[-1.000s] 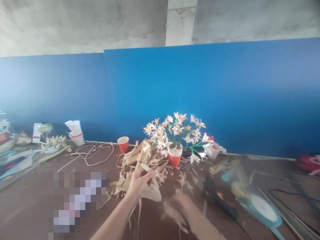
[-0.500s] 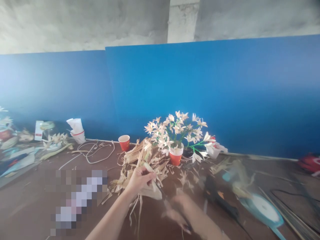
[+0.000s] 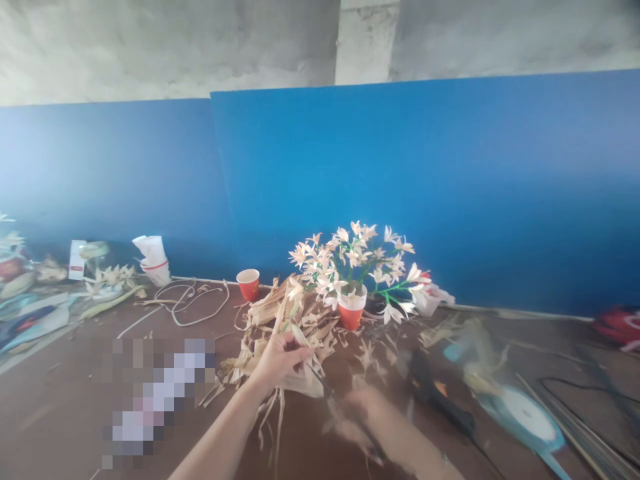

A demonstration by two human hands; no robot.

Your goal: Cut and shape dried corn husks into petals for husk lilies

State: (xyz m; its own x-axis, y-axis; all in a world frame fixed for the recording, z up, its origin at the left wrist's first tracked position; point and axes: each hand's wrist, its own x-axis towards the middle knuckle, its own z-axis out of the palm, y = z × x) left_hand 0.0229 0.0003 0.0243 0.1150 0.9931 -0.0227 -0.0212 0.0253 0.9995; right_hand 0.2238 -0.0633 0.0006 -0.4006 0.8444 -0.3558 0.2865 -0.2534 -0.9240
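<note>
My left hand [image 3: 284,359] is closed in a pinch on a pale corn husk [image 3: 307,381], which spreads out below the fingers. From the right, the dark blades of a pair of scissors [image 3: 324,385] reach up to the husk. My right hand [image 3: 364,415], smeared by motion, is closed around the scissors' handles. Behind my left hand lies a heap of dried husks [image 3: 273,310]. Just beyond it, a red and white paper cup [image 3: 352,316] holds many white husk flowers [image 3: 357,257] on green stems.
An empty red paper cup [image 3: 248,285] stands behind the heap. A white cord [image 3: 200,313] lies coiled to the left. On the right are a black glue gun [image 3: 440,397] and a roll of light-blue ribbon [image 3: 533,417]. A blue partition [image 3: 350,160] borders the table's back.
The husk and scissors have shifted very slightly at my left fingertips. Both hands stay in nearly the same place, and the things around them have not moved.
</note>
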